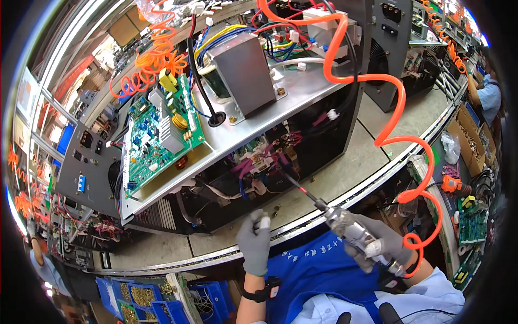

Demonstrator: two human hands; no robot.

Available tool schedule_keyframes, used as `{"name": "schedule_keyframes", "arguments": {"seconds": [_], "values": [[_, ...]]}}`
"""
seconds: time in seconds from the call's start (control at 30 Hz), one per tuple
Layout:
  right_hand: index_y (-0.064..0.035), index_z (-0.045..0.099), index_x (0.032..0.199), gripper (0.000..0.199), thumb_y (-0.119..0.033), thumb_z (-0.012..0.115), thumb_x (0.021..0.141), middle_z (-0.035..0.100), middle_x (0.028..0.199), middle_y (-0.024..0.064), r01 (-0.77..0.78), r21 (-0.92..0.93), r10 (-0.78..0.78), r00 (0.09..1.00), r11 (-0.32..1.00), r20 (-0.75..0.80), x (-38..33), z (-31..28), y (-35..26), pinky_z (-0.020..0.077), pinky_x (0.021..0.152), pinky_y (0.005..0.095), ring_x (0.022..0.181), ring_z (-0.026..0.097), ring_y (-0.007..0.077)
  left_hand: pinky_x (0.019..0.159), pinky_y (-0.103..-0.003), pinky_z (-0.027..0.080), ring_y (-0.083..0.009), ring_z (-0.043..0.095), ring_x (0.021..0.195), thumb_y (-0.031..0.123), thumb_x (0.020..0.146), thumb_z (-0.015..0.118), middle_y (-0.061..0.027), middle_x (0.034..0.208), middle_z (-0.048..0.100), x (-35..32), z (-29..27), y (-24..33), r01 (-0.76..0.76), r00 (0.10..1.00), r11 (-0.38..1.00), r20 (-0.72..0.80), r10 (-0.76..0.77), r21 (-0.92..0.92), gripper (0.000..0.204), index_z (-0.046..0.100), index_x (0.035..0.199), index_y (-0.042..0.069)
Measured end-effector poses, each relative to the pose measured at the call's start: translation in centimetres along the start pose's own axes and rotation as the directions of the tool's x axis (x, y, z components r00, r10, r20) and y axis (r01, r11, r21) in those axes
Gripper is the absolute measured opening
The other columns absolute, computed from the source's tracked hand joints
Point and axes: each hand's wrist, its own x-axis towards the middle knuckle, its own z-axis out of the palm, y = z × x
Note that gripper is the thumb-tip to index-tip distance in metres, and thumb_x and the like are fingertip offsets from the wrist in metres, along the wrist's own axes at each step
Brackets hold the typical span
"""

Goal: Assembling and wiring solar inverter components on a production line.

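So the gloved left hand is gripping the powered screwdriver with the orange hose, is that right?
Not the left: the head view shows the gloved right hand gripping the powered screwdriver with the orange hose.

Bright strips [58, 40], perhaps windows, edge the upper left.

Bit [302, 188] tip's lost in the dark chassis [324, 144]; can't tell what it's touching, if anything. My R hand [384, 237] hides part of the driver [345, 222]. L hand [253, 245] fingers curl in, so can't see if they've got smth. Orange hose [400, 108] runs off top edge. Metal pcs [143, 295] in blue bins [174, 314] too tiny to ID. Far-R co-worker [489, 100] blurry, partly lost in dark rim.
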Motion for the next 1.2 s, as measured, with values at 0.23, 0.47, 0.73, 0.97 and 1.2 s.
{"name": "schedule_keyframes", "arguments": {"seconds": [0.23, 0.47, 0.73, 0.97, 1.2], "values": [[-0.002, 0.034, 0.144, 0.092, -0.024, 0.078, 0.066, 0.057, 0.087, 0.009, -0.181, -0.157, 0.17, 0.982, 0.971, -0.08, -0.6, -3.0, 2.5, 0.0529, 0.052, 0.0275, 0.059, 0.061, 0.0154, 0.079, -0.044, 0.049, -0.0322, 0.061, 0.091, 0.029, 0.077, 0.07, -0.0131, 0.1, 0.063, 1.6, 4.9, -3.7, -0.188, 0.968, 0.753, -0.01, 0.249, 0.631, 0.035, 0.069, 0.106, 0.011], [-0.0007, 0.036, 0.141, 0.09, -0.025, 0.081, 0.066, 0.057, 0.088, 0.009, -0.163, -0.135, 0.164, 0.986, 0.977, -0.003, -0.1, -3.2, 2.6, 0.0518, 0.054, 0.0279, 0.065, 0.061, 0.0158, 0.072, -0.036, 0.051, -0.023, 0.062, 0.08, 0.017, 0.083, 0.067, -0.0088, 0.095, 0.065, 2.3, 4.8, -2.2, -0.128, 0.987, 0.893, -0.032, 0.157, 0.432, 0.026, 0.068, 0.107, 0.007], [-0.005, 0.029, 0.149, 0.095, -0.026, 0.079, 0.071, 0.055, 0.092, 0.009, -0.188, -0.22, 0.218, 0.969, 0.957, 0.119, 0.7, -3.2, 1.9, 0.0517, 0.058, 0.0287, 0.073, 0.059, 0.0157, 0.054, -0.022, 0.045, -0.0106, 0.054, 0.064, 0.01, 0.092, 0.063, -0.0064, 0.084, 0.062, 2.3, 1.8, -1.2, 0.486, 0.874, 0.463, 0.408, -0.263, -0.742, 0.019, 0.065, 0.107, -0.001], [-0.0038, 0.031, 0.147, 0.092, -0.025, 0.078, 0.07, 0.056, 0.092, 0.0096, -0.236, -0.185, 0.258, 0.961, 0.954, 0.103, 0.5, -3.4, 2.4, 0.0508, 0.057, 0.028, 0.073, 0.06, 0.0155, 0.049, -0.019, 0.038, -0.006, 0.048, 0.055, 0.026, 0.095, 0.062, -0.0009, 0.072, 0.058, 2.3, 1.0, -0.4, 0.55, 0.815, 0.697, 0.48, -0.325, -0.461, 0.028, 0.064, 0.104, -0.001], [0.0023, 0.038, 0.139, 0.096, -0.034, 0.083, 0.062, 0.056, 0.086, 0.0094, -0.248, -0.076, 0.256, 0.958, 0.966, 0.129, 0.7, -5.2, 3.1, 0.0489, 0.051, 0.0262, 0.059, 0.059, 0.015, 0.049, -0.019, 0.038, -0.0061, 0.05, 0.056, 0.028, 0.095, 0.062, -0.0008, 0.072, 0.059, 2.5, 1.0, -0.5, 0.502, 0.808, 0.807, 0.5, -0.311, -0.311, 0.03, 0.064, 0.106, -0.001]]}}
